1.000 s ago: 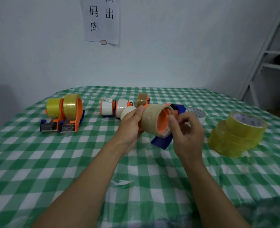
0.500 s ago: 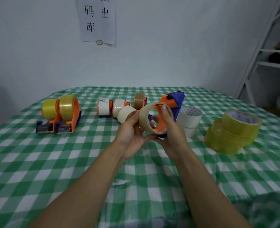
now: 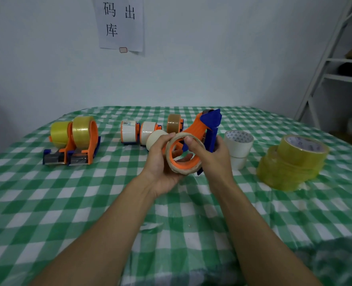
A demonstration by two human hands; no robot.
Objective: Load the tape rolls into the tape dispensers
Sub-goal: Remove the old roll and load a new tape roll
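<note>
On the table point(image 3: 47, 203), loaded dispensers point(image 3: 76, 141) sit left and loose rolls point(image 3: 293, 162) (stacked) right.

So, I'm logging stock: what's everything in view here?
held dispenser: 1, orange and blue, centre, raised
tan tape roll: 1, around its hub
yellow-tape dispensers: 2, orange and blue, left
small dispensers: 3, white or brown tape, centre back
loose roll: 1, cream, by small dispensers
white rolls: 2, stacked, right of held dispenser
yellow rolls: several, stacked, far right
checked cloth: 1, green-white, table
paper notice: 1, white, wall
shelf frame: 1, white, right edge
left hand: holds tan tape roll
right hand: grips held dispenser
</note>
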